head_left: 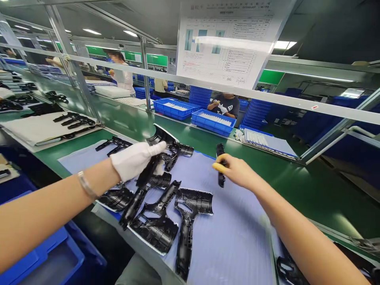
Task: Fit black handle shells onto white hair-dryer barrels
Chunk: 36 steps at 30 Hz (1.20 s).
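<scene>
Forearms: the left forearm is reaching in from the near left, a band circling its wrist, while the right forearm is reaching in from the near right.
Near shell: a black shell half is lying on the pale blue sheet, its handle pointing toward the near edge and its hollow side facing up.
Left grip: the left hand, wearing a white glove, is closing around a curved black shell above the other shells; whether that shell is touching those below, one cannot tell.
Right grip: the right hand, wearing yellow finger covers, is pinching a narrow black part over the sheet's far right portion, the part standing nearly upright.
Shell group: more black shell halves are lying left of the near shell, some overlapping.
Desk: the green desk is carrying the sheet.
Far side: two blue trays are holding rows of white pieces, and a person in a dark shirt is sitting or standing behind them.
Above: a printed page is hanging at the frame rail.
</scene>
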Each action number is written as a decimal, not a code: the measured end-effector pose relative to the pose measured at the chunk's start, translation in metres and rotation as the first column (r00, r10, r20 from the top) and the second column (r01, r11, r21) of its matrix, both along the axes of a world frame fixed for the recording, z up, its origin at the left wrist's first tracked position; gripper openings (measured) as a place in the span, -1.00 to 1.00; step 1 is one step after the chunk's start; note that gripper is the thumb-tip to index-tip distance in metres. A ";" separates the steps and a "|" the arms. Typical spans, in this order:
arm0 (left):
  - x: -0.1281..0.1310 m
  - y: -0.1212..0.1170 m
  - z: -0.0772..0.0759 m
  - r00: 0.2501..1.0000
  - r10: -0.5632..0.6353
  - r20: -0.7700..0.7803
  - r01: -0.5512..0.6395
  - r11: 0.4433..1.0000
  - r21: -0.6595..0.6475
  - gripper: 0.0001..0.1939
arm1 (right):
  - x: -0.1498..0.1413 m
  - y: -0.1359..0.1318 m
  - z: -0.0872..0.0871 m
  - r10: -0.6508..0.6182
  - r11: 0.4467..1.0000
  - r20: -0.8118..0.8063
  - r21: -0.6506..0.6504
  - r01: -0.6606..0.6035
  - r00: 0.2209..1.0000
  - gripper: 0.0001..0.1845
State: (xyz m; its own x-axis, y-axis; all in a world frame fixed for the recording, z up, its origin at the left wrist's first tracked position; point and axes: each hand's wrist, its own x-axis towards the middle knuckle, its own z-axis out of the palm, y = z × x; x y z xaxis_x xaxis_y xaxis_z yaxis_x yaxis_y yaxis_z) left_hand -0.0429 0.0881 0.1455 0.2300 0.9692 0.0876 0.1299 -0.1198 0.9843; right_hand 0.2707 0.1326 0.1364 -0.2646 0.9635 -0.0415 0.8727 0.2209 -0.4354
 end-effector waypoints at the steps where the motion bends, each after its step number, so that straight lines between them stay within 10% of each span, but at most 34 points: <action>1: 0.001 -0.014 -0.003 0.998 -0.047 0.039 0.050 0.994 -0.095 -0.62 | 0.017 -0.009 0.007 -0.019 0.999 -0.100 -0.029 0.016 0.995 -0.59; 7: 0.016 -0.086 -0.025 0.922 -0.186 0.339 0.334 0.825 -0.455 -0.73 | 0.111 -0.092 0.001 -0.225 0.945 -0.554 -0.325 0.040 0.801 -0.74; 13: 0.048 -0.113 -0.046 0.859 -0.237 0.455 0.472 0.712 -0.520 -0.54 | 0.133 -0.144 -0.060 -0.506 0.854 -0.171 -0.239 0.463 0.845 -0.49; 21: 0.087 -0.121 -0.054 0.807 -0.079 0.586 0.480 0.665 -0.572 -0.50 | 0.108 -0.167 -0.059 -0.469 0.882 -0.363 -0.139 0.451 0.805 -0.36; 25: 0.090 -0.127 -0.064 0.806 -0.073 0.588 0.487 0.647 -0.587 -0.49 | 0.074 -0.202 -0.052 -0.293 0.954 -0.806 -0.207 0.219 0.514 -0.57; 30: 0.086 -0.133 -0.088 0.736 -0.143 0.662 0.544 0.706 -0.453 -0.44 | 0.033 -0.238 -0.087 -0.301 0.948 -0.919 -0.258 0.187 0.256 -0.56; 36: 0.092 -0.155 -0.089 0.853 -0.100 0.513 0.388 0.778 -0.494 -0.55 | -0.001 -0.266 -0.123 -0.193 0.980 -0.886 -0.149 0.135 0.421 -0.34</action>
State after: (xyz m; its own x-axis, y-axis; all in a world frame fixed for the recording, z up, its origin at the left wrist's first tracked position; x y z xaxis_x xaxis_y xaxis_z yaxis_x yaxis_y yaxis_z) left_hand 0.0495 -0.0665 0.0564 0.5416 0.7856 -0.2993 -0.2801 0.5044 0.8168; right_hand 0.2702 -0.1334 0.0138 -0.0188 0.9972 0.0729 0.0067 0.0730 -0.9973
